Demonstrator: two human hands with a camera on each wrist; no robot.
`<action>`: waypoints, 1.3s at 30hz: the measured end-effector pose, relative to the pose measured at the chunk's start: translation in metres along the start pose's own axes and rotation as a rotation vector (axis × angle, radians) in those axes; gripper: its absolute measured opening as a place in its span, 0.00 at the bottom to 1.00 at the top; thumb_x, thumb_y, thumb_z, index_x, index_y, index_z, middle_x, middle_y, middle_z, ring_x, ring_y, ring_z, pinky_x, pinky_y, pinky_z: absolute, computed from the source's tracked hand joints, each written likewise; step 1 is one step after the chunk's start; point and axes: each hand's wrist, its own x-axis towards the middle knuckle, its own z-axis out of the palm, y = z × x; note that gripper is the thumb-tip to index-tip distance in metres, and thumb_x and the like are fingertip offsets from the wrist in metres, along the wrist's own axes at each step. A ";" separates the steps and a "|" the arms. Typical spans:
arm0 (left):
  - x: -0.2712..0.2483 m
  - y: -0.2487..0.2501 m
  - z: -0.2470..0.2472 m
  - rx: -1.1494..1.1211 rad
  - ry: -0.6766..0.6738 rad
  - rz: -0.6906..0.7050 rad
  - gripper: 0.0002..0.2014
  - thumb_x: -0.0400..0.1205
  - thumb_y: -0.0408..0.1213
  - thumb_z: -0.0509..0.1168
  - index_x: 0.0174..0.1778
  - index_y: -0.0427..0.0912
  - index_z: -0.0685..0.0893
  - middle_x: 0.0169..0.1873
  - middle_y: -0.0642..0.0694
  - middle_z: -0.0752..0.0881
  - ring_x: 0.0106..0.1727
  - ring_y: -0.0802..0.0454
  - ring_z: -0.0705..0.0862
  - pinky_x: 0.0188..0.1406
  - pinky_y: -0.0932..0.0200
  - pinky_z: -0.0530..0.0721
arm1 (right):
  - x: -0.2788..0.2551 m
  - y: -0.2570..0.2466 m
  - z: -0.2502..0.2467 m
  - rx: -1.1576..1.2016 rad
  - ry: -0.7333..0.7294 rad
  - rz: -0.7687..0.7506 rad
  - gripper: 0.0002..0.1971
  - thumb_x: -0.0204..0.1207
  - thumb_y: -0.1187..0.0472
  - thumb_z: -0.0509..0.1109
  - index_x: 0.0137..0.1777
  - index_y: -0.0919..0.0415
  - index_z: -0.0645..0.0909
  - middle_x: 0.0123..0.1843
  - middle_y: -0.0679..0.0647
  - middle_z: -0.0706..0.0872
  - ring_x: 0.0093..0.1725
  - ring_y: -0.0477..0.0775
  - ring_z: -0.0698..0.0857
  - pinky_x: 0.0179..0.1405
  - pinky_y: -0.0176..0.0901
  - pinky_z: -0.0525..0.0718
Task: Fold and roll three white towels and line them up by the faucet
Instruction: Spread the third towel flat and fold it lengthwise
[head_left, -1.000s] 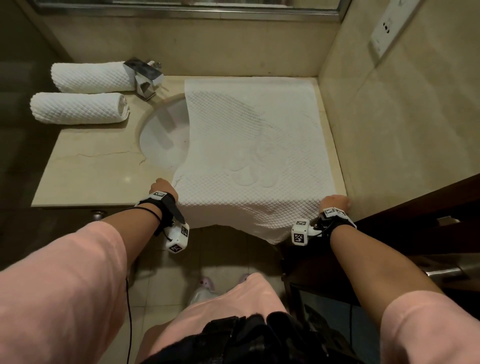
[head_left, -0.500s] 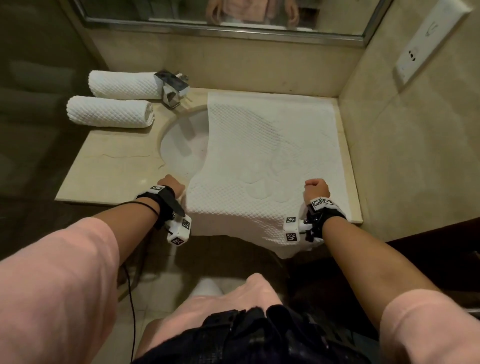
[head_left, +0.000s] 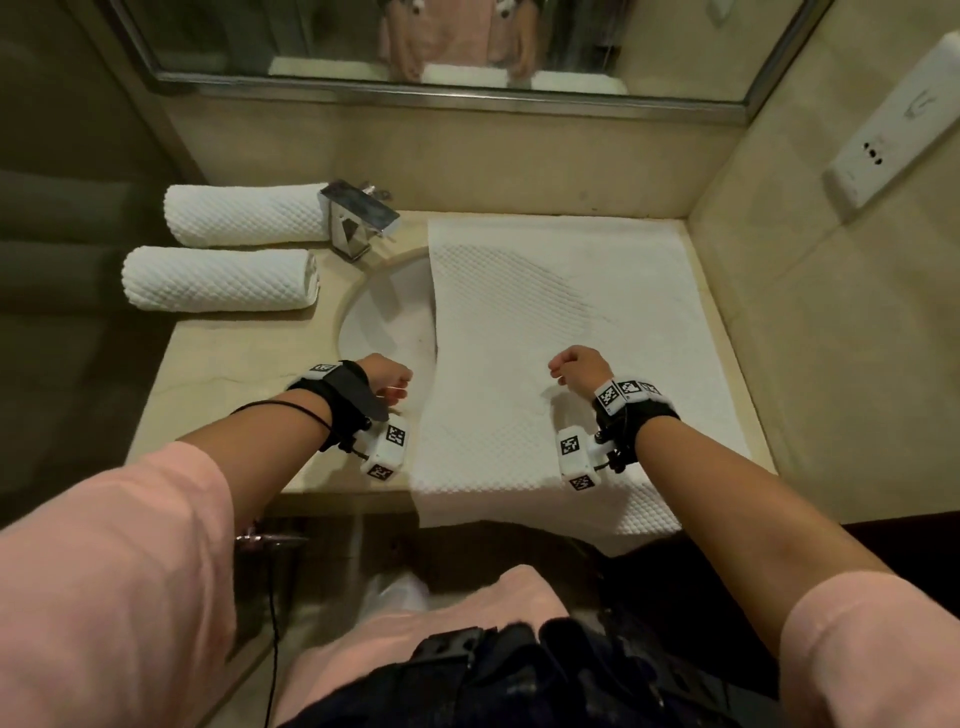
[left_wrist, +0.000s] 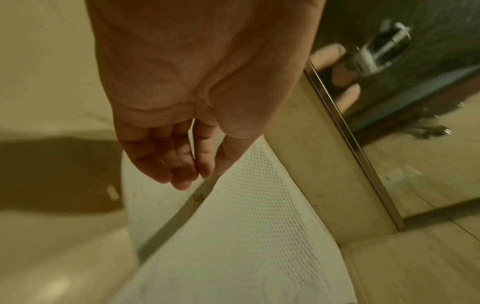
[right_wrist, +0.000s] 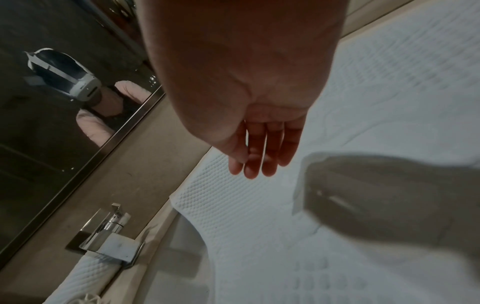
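Two rolled towels, the far roll (head_left: 244, 213) and the near roll (head_left: 218, 279), lie side by side on the counter (head_left: 228, 374) to the left of the faucet (head_left: 358, 218), the far one touching its base; the third towel (head_left: 561, 332) lies spread flat to the right, covering part of the sink basin (head_left: 387, 322), its far edge against the back wall and its near edge hanging over the counter front. The left hand (head_left: 387, 379) hovers over the basin rim just beside the towel's left edge; the wrist view shows its fingers (left_wrist: 179, 164) loosely bent and holding nothing. The right hand (head_left: 576, 371) hovers above the middle of the spread towel; its fingers (right_wrist: 267, 150) hang nearly straight and clear of the cloth, casting a shadow on it. Judged stage: two of three rolls done, the last towel laid out and not yet folded. Risks from here: the left portion is unsupported over the basin and sags at its edge, so a fold started there may come out skewed; the overhanging near edge may drag the cloth off the counter if it is pulled forward; a loose roll could unwind; the finished rolls may be nudged when the third is set beside them.
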 end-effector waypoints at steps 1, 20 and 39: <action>0.004 0.008 -0.008 0.029 -0.001 0.012 0.04 0.83 0.28 0.62 0.44 0.37 0.81 0.39 0.44 0.81 0.37 0.50 0.81 0.42 0.54 0.83 | 0.001 -0.008 0.007 -0.018 -0.015 0.002 0.16 0.79 0.72 0.61 0.33 0.54 0.78 0.44 0.56 0.85 0.44 0.54 0.82 0.36 0.38 0.78; 0.076 0.050 -0.040 0.098 -0.255 -0.083 0.13 0.87 0.31 0.56 0.36 0.35 0.74 0.18 0.43 0.81 0.17 0.55 0.82 0.19 0.66 0.83 | -0.013 -0.071 0.116 -0.680 -0.309 -0.015 0.16 0.83 0.52 0.61 0.55 0.65 0.82 0.55 0.61 0.87 0.54 0.59 0.84 0.51 0.48 0.78; 0.098 0.059 -0.018 0.213 -0.507 -0.043 0.11 0.87 0.42 0.58 0.44 0.44 0.83 0.60 0.42 0.73 0.62 0.45 0.75 0.55 0.52 0.81 | 0.015 -0.082 0.176 -0.866 -0.400 0.172 0.15 0.67 0.45 0.74 0.39 0.54 0.76 0.38 0.51 0.83 0.38 0.57 0.84 0.46 0.55 0.87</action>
